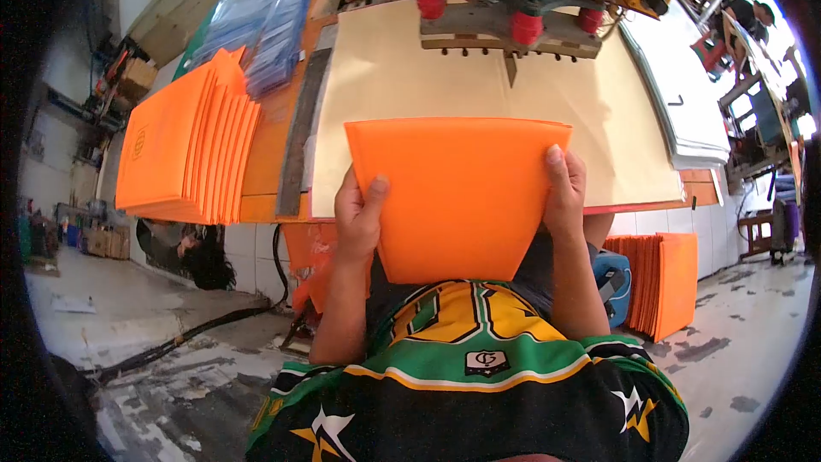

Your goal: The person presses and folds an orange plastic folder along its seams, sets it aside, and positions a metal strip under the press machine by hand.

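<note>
An orange folder (pixel 462 205) is held up in front of my body, over the near edge of the table. My left hand (pixel 359 210) grips its left side, thumb on the face toward me. On the opposite side my right hand (pixel 564 188) pinches the edge near the upper corner, thumb also on the near face. Beyond the folder lies a cream-coloured sheet (pixel 385 68) on the work surface. Above that sheet stands a machine head (pixel 513 26) with red cylindrical parts and a small metal blade pointing down.
A fanned stack of orange folders (pixel 180 145) sits at the left, before clear plastic sleeves (pixel 265 17). White sheets (pixel 676 94) lie at the right. More orange folders (pixel 671 282) stand on the floor by a blue box (pixel 611 287). A person (pixel 753 17) is far right.
</note>
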Motion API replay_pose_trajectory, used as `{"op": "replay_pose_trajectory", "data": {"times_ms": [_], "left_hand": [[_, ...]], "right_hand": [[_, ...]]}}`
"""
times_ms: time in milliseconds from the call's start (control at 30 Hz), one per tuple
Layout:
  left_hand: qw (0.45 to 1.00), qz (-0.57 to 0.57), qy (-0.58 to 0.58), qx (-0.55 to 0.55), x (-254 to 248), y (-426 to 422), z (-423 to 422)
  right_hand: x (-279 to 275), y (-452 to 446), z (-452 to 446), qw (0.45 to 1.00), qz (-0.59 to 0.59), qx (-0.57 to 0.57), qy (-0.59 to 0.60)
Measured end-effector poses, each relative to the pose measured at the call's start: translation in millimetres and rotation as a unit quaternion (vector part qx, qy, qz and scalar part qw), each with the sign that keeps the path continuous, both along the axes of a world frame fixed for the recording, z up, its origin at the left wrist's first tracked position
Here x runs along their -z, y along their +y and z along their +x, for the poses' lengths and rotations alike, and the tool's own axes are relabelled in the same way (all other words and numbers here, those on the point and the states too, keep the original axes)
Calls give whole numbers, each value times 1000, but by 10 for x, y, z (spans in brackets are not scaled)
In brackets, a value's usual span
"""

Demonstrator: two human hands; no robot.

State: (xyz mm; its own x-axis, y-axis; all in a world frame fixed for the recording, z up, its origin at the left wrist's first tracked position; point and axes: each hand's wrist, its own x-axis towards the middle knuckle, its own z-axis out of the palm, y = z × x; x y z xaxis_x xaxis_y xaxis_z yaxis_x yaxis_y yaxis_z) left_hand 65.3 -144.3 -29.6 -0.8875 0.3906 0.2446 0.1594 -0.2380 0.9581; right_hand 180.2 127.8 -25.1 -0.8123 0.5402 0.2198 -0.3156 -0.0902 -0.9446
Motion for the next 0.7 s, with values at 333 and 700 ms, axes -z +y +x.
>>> {"op": "replay_pose_trajectory", "data": {"times_ms": [333, 700], "left_hand": [[1000, -13, 5, 8, 6, 30, 25], [999, -31, 28, 23, -29, -21, 3]], "right_hand": [[-59, -32, 40, 999, -21, -37, -18], [-68, -29, 33, 994, 59, -96, 7]]}}
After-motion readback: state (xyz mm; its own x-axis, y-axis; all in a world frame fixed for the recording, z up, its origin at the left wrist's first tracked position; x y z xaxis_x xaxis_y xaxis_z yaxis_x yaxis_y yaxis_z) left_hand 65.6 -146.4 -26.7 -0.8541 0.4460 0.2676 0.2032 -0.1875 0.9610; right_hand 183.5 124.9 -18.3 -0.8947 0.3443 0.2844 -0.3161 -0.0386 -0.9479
